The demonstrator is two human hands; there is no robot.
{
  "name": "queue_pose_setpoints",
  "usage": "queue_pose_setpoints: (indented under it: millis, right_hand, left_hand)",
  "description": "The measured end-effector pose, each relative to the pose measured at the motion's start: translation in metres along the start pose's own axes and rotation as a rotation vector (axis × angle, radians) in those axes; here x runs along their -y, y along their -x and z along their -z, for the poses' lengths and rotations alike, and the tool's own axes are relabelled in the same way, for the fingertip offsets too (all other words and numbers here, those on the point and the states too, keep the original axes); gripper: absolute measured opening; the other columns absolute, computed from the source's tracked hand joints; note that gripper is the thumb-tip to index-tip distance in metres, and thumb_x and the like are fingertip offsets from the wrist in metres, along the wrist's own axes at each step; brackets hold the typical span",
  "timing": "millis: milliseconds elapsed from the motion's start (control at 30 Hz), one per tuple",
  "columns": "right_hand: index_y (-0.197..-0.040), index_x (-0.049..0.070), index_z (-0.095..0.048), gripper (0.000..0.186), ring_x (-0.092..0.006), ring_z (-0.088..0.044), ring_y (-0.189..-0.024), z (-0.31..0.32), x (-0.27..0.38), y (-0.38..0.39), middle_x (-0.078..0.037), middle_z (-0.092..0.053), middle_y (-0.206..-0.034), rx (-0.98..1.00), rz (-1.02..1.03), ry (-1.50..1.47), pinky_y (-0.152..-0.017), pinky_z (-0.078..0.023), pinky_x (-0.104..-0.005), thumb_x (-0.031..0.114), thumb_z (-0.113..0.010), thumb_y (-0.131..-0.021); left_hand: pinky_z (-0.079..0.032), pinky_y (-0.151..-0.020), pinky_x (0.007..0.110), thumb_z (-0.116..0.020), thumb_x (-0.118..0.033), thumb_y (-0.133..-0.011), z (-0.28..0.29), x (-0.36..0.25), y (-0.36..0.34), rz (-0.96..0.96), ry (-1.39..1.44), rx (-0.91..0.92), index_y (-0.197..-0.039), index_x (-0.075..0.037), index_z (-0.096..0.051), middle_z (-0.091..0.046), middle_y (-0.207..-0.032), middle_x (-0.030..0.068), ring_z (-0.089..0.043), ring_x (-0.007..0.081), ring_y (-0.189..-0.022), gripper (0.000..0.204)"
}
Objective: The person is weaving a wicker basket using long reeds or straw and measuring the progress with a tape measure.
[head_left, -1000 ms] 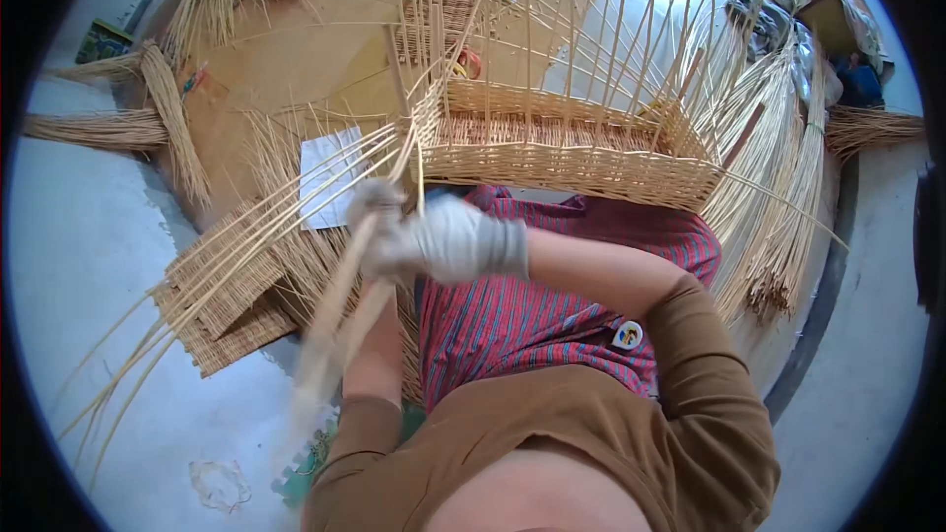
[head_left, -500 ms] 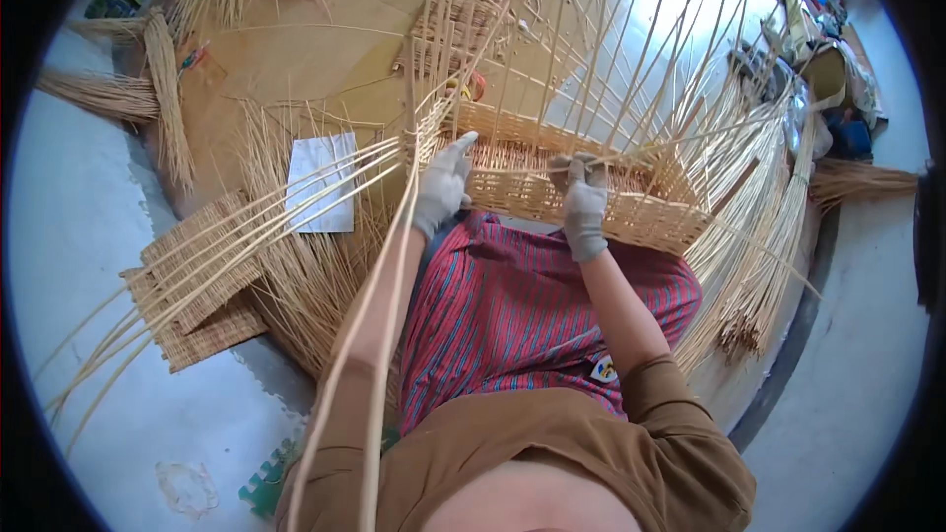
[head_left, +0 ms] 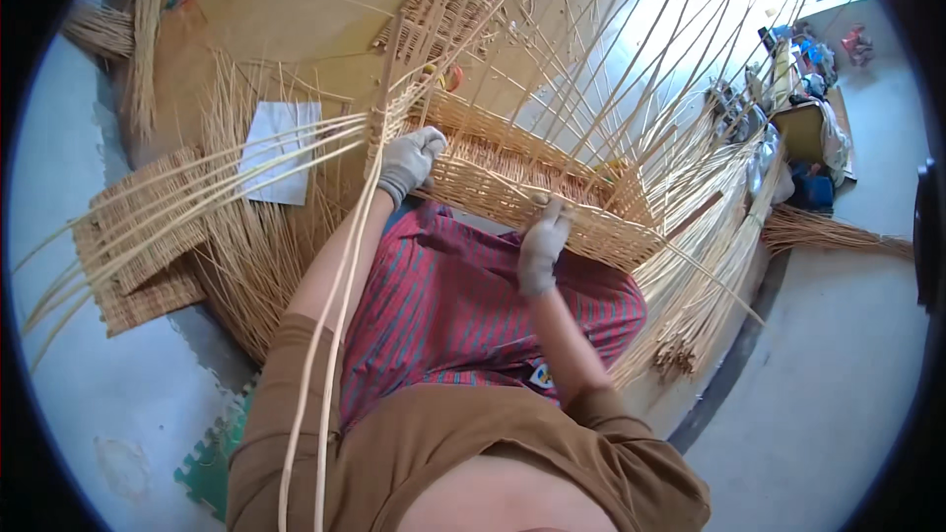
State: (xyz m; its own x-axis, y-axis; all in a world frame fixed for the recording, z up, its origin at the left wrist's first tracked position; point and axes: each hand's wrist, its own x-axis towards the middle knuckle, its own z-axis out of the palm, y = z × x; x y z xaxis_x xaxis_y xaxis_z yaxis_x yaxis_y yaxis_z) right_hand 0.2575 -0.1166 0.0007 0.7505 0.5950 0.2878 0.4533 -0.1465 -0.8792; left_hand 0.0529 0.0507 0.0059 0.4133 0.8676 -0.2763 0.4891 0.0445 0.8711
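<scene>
- Pale wicker basket (head_left: 486,191), oblong and open-topped: lies toward twelve to one o'clock, slanting so its left end sits higher in view than its right
- Left hand (head_left: 412,163), white-gloved: at the basket's eleven o'clock end, clamped on the front wall, fingers bent over the rim beside the corner
- Right hand (head_left: 544,246), also gloved: at about one o'clock, touching the front wall right of its middle, fingers bent and close together near the rim; whether they pinch the wall, cannot tell
- Thin stakes (head_left: 645,44) stand up from the basket, fanning toward one o'clock
- Side rods (head_left: 281,166), several: run from the left corner out to nine o'clock, crossing over a white sheet (head_left: 264,182) at ten and flat woven panels (head_left: 143,268) at nine
- Two long rods (head_left: 336,350): bend down from the same corner, over the left forearm, toward seven o'clock
- Red striped cloth (head_left: 473,300): over the lap at six o'clock, just below the basket
- Pale rod bundle (head_left: 698,307): on the floor, two to four o'clock
- Darker bundle (head_left: 836,230): at three o'clock, farther out
- Another woven panel (head_left: 439,20): at twelve o'clock, beyond the basket, partly behind stakes
- Green mat (head_left: 212,461) with toothed edge: near eight o'clock, beside the left sleeve
</scene>
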Motion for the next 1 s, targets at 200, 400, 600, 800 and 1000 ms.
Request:
queue_pose_setpoints:
  millis: [200,400,600,800,1000]
  right_hand:
    - [-0.127,0.001,-0.053,0.042,-0.0349,-0.065,-0.105,-0.057,0.062,-0.002,-0.023,-0.067,-0.110,0.736,0.137,0.220,-0.088,-0.051,-0.0403,0.027,-0.056,-0.095]
    - [-0.115,0.020,-0.062,0.034,-0.0379,-0.068,-0.096,-0.123,0.040,-0.064,-0.019,-0.070,-0.103,1.276,0.501,0.857,-0.083,-0.054,-0.0473,0.038,-0.038,-0.099]
    - [-0.102,0.007,-0.073,0.059,-0.0332,-0.067,-0.103,-0.154,0.064,-0.068,-0.019,-0.070,-0.105,1.197,-0.300,0.634,-0.088,-0.053,-0.0412,0.058,-0.046,-0.090]
    - [-0.130,0.007,-0.056,0.045,-0.0286,-0.068,-0.098,-0.094,0.022,0.001,-0.018,-0.069,-0.111,0.594,0.161,-0.177,-0.083,-0.053,-0.0365,0.028,-0.063,-0.091]
    - [-0.113,0.011,-0.059,0.022,-0.0087,-0.062,-0.080,0.049,-0.009,-0.003,-0.001,-0.067,-0.095,0.072,-0.632,-0.774,-0.070,-0.052,-0.0238,0.021,-0.065,-0.095]
  left_hand:
    - [-0.053,-0.077,0.030,-0.067,-0.011,-0.090,-0.005,0.037,-0.005,-0.259,0.008,0.075,-0.122,-0.013,-0.063,-0.068,-0.111,0.0106,-0.066,0.0178,-0.084,0.032]
    - [-0.052,-0.077,0.029,-0.068,-0.001,-0.084,-0.010,0.037,-0.015,-0.205,-0.132,-0.050,-0.128,-0.017,-0.063,-0.073,-0.102,0.0088,-0.066,0.0148,-0.086,0.047]
    - [-0.051,-0.088,0.037,-0.069,-0.012,-0.085,0.018,0.021,-0.012,-0.163,-0.255,-0.069,-0.136,-0.028,-0.057,-0.067,-0.118,0.0176,-0.067,0.0287,-0.102,0.054]
    - [-0.043,-0.106,0.038,-0.070,-0.012,-0.084,0.006,0.033,0.003,-0.238,-0.339,-0.037,-0.146,-0.027,-0.043,-0.055,-0.136,0.0186,-0.052,0.0354,-0.126,0.070]
    - [-0.050,-0.094,0.040,-0.065,-0.022,-0.089,-0.038,-0.021,0.056,-0.488,-0.469,-0.326,-0.144,-0.021,-0.045,-0.059,-0.128,0.0192,-0.061,0.0353,-0.111,0.058]
